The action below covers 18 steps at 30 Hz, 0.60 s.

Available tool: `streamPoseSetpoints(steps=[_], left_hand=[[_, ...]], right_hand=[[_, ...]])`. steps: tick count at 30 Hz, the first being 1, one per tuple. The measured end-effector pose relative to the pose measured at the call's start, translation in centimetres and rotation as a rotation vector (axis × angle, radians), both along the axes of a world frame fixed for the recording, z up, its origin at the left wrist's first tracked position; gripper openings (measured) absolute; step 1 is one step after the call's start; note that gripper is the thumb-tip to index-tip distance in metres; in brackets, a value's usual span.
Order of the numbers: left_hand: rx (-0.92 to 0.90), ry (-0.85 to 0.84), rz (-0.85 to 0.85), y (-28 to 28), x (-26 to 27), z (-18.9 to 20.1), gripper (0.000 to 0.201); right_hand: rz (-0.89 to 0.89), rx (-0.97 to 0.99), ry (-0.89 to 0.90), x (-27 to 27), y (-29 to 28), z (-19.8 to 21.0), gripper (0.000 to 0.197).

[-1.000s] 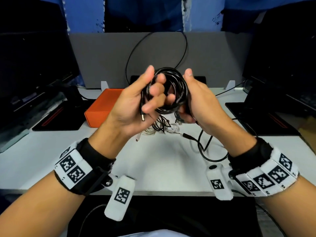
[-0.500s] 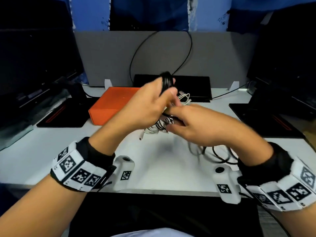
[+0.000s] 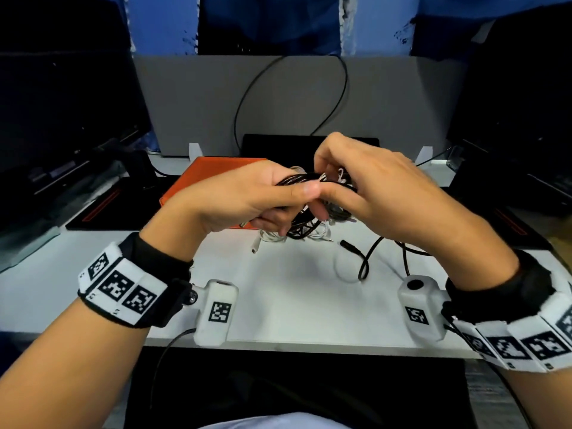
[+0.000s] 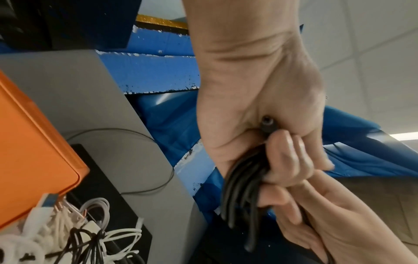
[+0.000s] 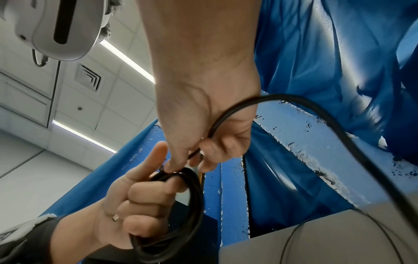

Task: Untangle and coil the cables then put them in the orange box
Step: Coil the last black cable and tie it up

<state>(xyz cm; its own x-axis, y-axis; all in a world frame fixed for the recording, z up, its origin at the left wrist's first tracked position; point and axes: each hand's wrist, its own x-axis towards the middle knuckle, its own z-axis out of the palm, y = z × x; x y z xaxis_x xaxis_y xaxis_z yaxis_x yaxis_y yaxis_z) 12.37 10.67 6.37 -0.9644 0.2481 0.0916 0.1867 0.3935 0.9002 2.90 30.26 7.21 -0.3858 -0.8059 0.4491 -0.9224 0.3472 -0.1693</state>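
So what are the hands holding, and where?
The left hand grips the coiled black cable around its bunched loops. The right hand pinches the cable's loose strand just beside the coil.

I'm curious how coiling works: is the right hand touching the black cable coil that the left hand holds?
Touching. In the right wrist view the right hand presses its thumb tip onto the black cable coil gripped by the left hand.

White table (image 3: pixel 294 305), orange box (image 3: pixel 198 181), tangled cables (image 3: pixel 297 235), black mats (image 3: pixel 105 209)
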Motion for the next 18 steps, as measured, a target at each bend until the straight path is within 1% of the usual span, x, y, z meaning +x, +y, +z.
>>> streamPoseSetpoints(steps=[2,4,6,7,8,9,11,13,15,16,17,18], left_hand=[[0.048,-0.01,-0.032,-0.5,0.1,0.1,0.043],[0.15,0.007,-0.023,-0.5,0.1,0.0,0.037],[0.287,0.031,-0.005,-0.1,-0.1,-0.2,0.034],[0.364,0.034,0.006,0.2,-0.3,-0.5,0.033],[0.443,0.029,0.009,0.7,-0.5,-0.8,0.033],[0.521,0.013,-0.004,1.3,-0.7,-1.2,0.033],[0.674,-0.062,-0.073,2.7,-1.0,-2.3,0.036],[0.766,-0.136,-0.155,3.9,-1.3,-3.1,0.038],[0.765,-0.158,-0.179,4.4,-1.4,-3.3,0.041],[0.756,-0.155,-0.17,4.4,-1.4,-3.3,0.044],[0.754,-0.141,-0.158,4.4,-1.3,-3.1,0.047],[0.767,-0.121,-0.153,4.3,-1.3,-2.9,0.047]], right_hand=[[0.076,-0.014,-0.066,-0.2,-0.2,-0.3,0.016],[0.164,-0.076,-0.193,-0.4,-0.6,-0.8,0.021],[0.265,-0.181,-0.356,-0.2,-1.2,-1.6,0.024],[0.307,-0.258,-0.434,-0.1,-1.6,-2.2,0.028],[0.312,-0.346,-0.485,-0.1,-2.0,-2.7,0.035],[0.265,-0.427,-0.503,-0.1,-2.4,-3.1,0.044],[0.08,-0.536,-0.446,-0.1,-2.7,-3.5,0.064],[-0.043,-0.569,-0.378,-0.1,-2.5,-3.7,0.073],[-0.069,-0.578,-0.333,0.1,-2.2,-3.8,0.072],[-0.062,-0.59,-0.352,0.1,-2.3,-3.8,0.071],[-0.036,-0.617,-0.421,0.2,-2.4,-3.7,0.07],[0.009,-0.66,-0.533,0.3,-2.6,-3.4,0.07]])
